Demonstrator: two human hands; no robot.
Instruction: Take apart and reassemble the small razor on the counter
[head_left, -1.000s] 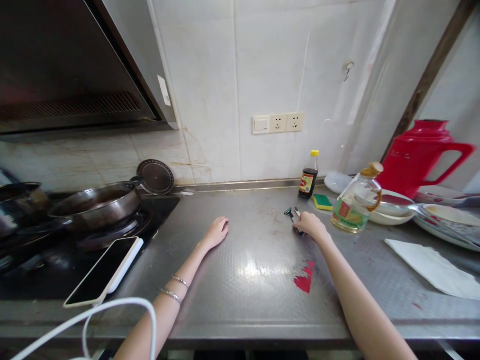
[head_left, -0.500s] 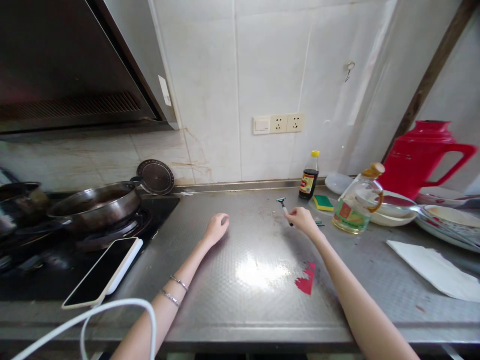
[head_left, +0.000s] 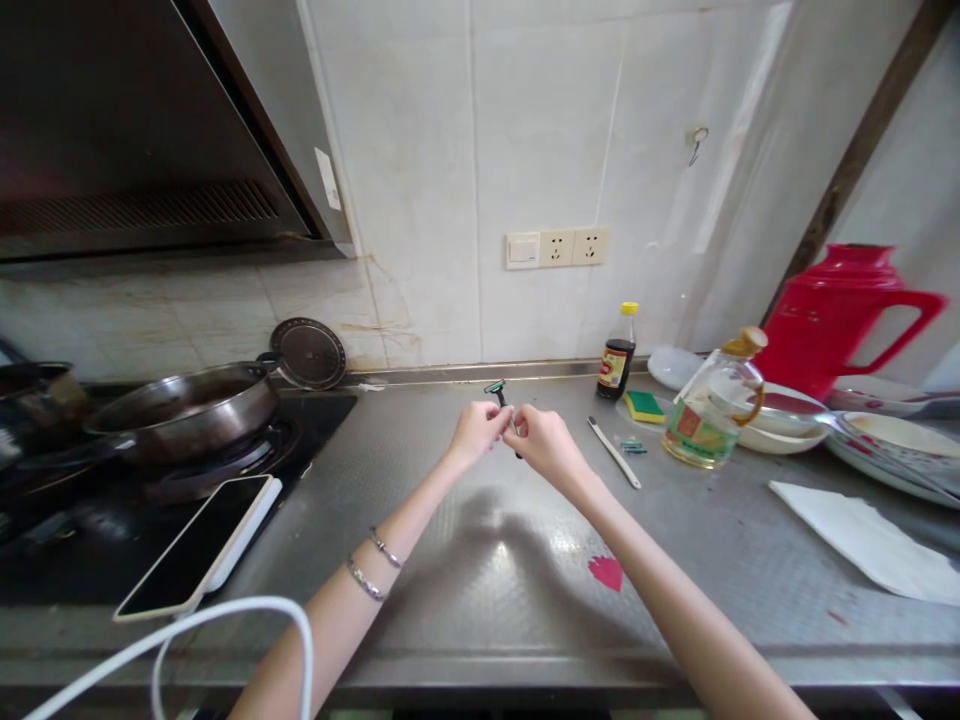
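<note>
Over the steel counter [head_left: 457,630], we log the razor [head_left: 499,392], left hand [head_left: 475,430] and right hand [head_left: 547,442] both pinching it. Step looks to us like two-handed handling; next move calls for a steady hold clear of the blades. Sauce bottle [head_left: 616,362], glass jug [head_left: 701,425]: label print too small to read.

A stove [head_left: 180,470] and pan [head_left: 199,415] show a kitchen.

One head-worn view from near the counter [head_left: 405,430], forward and down over both hands [head_left: 549,442] toward the tiled wall [head_left: 420,200]
</note>
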